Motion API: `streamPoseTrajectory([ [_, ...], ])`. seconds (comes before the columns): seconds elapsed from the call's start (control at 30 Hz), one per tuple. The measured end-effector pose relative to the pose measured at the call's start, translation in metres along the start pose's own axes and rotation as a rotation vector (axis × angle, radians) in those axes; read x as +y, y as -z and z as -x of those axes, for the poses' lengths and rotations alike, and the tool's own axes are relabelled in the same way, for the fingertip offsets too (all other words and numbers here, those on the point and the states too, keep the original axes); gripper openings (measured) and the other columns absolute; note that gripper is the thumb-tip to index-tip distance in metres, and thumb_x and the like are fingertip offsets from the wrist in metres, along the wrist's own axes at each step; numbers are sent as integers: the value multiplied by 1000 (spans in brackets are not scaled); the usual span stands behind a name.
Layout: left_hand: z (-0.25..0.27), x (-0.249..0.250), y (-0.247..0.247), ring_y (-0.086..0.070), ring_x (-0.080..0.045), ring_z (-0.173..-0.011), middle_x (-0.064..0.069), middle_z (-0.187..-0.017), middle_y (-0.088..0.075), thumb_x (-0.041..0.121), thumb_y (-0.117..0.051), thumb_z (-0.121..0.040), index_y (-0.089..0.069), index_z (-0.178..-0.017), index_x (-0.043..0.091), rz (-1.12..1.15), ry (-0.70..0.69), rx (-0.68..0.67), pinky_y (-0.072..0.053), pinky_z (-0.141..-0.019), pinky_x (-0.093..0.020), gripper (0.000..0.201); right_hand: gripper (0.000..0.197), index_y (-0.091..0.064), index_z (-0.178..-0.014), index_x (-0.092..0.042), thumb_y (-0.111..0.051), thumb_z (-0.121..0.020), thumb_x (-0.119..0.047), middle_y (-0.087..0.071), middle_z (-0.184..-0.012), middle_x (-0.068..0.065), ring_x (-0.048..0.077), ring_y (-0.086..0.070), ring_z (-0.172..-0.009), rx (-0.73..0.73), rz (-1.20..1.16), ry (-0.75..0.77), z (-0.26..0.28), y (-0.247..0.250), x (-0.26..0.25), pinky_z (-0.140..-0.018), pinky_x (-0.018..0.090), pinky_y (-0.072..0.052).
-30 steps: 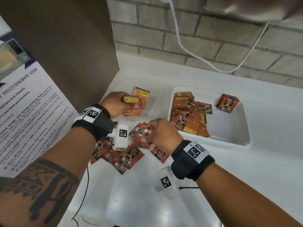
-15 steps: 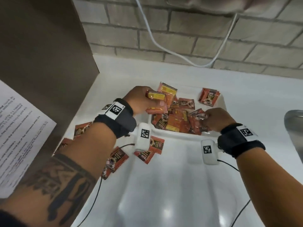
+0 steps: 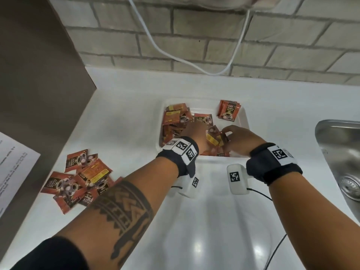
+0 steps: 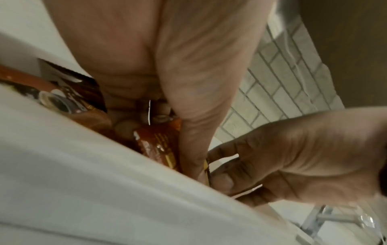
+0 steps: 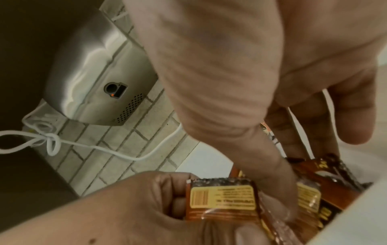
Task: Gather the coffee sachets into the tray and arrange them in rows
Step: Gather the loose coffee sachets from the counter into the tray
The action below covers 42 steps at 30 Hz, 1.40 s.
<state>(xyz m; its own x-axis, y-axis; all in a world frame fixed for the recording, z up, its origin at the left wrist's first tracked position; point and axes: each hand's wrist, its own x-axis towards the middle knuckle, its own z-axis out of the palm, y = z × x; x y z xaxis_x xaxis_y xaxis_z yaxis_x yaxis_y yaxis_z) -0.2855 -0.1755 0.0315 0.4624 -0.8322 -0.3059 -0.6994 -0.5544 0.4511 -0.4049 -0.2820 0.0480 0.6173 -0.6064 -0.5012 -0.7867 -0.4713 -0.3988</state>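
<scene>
The coffee sachets [image 3: 176, 121] lay in two groups. Most sat as a loose, overlapping heap inside the white tray [image 3: 245, 121], directly under and ahead of both hands; one short stack [image 3: 228, 110] rested apart against the tray's far corner, beyond the right hand. A second group, the loose sachets [image 3: 78, 178], lay on the white counter [image 3: 214, 221] well to the outside of the left forearm, not yet gathered.

The left hand [image 3: 196, 133] was lowered into the tray with its fingers curled round a small bundle of sachets [image 5: 222, 202], barcode side outward. The right hand [image 3: 241, 140] was just beside it, thumb and fingers closed in a pinch on the edge of sachets in the heap. The two hands met over the same packets, probably so one could steady the bundle while the other squared or added to it.

No rows had been formed apart from the corner stack, so the task was judged at the gathering stage.

Outside the right hand lay the steel sink [image 3: 339, 152]. A white cable [image 3: 175, 55] hung on the brick wall ahead.
</scene>
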Motion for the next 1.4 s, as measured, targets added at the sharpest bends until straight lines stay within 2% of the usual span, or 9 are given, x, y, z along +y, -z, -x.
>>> streamPoseTrajectory([
  [0.2,11,-3,10,-62,-26,-105,-6,-116,-62,52,-84,-73,-63,-118,11,-64,-40,57,-54,-89,-37,65,57,-59,-131,-16,-80,-81,-34,-62,-127,5,26,-56,-118,-8,106,28,7,-5,-8,-93,31,-42],
  [0.37,34,-36,40,-57,-15,-106,4,-122,-57,44,-74,-86,-60,-119,21,153,-34,201,-48,-91,-32,42,61,-49,-141,-17,-73,-86,-26,-59,-133,6,25,-56,-116,22,79,-27,7,-4,-8,-86,29,-42],
  [0.47,50,-70,61,-55,-12,-102,6,-113,-59,38,-69,-92,-65,-108,21,241,11,323,-44,-91,-28,24,47,-53,-136,-15,-65,-92,-28,-59,-135,7,27,-56,-119,157,85,-8,10,-7,-16,-97,33,-44],
  [0.6,73,-128,77,-59,-11,-95,5,-103,-67,28,-68,-92,-68,-98,18,247,85,467,-44,-85,-25,12,23,-69,-116,-18,-62,-94,-18,-66,-121,2,16,-61,-99,450,-120,350,34,-26,-56,-85,25,-44],
  [0.67,85,-152,79,-62,-16,-97,3,-102,-68,28,-70,-91,-66,-96,18,204,130,383,-46,-86,-27,12,16,-72,-106,-18,-63,-94,-14,-71,-104,-2,12,-62,-85,386,-38,644,52,-46,-81,-76,26,-49],
  [0.73,97,-166,75,-62,-18,-99,3,-104,-66,35,-75,-87,-64,-101,19,128,147,184,-47,-88,-28,23,15,-71,-107,-21,-66,-93,-18,-70,-103,-6,8,-60,-81,211,114,763,63,-70,-98,-73,27,-50],
  [0.83,118,-172,61,-62,-17,-101,4,-107,-64,49,-81,-77,-63,-110,21,86,146,6,-51,-93,-36,47,26,-62,-120,-23,-59,-94,-21,-63,-114,-1,20,-64,-95,30,433,705,65,-109,-116,-78,36,-55],
  [1.07,128,-142,12,-62,-25,-108,-5,-119,-61,46,-89,-67,-47,-131,15,-88,130,-124,-50,-87,-34,82,40,-50,-130,-23,-55,-91,-15,-61,-105,-1,23,-67,-89,102,703,471,70,-138,-118,-62,28,-41],
  [1.4,120,-139,12,-65,-27,-104,-8,-113,-66,15,-79,-80,-61,-120,10,-28,128,-171,-55,-91,-39,44,42,-49,-122,-16,-70,-88,-31,-53,-115,2,20,-57,-105,94,621,375,69,-152,-116,-69,29,-44],
])
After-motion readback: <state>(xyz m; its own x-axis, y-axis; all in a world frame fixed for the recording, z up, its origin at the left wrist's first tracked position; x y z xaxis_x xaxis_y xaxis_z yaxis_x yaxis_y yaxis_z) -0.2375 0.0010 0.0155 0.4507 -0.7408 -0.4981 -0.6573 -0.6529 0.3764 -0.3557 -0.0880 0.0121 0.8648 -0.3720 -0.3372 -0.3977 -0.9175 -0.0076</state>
